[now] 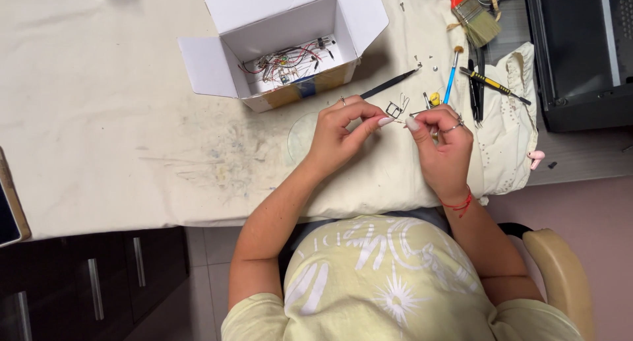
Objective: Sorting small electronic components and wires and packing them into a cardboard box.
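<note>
At the centre of the frame, the left hand (339, 138) and right hand (440, 148) meet over the cloth (132, 117) that covers the desk. Both hands pinch a small wire part (395, 109) between thumb and fingertips; the left grips its lower left end, the right its lower right end, and the part stands just above the fingertips. It is too small to identify further. In the upper centre, an open white box (290, 44) holds a board with red and white wires (287, 62). A black probe (389, 84) lies between the box and the hands. To the upper right lie a blue-handled tool (452, 77), a yellow-and-black knife (491, 84) and a paintbrush (471, 11). Small screws (425, 62) lie loose near the probe. Risks, by judgement: the part is thin, so excess finger pressure can bend or break it. The grip is fingertip-only, so a slip can drop the part onto the cloth among the screws, or off the desk edge to the floor. Long nails reduce contact area and make a slip more likely.
</note>
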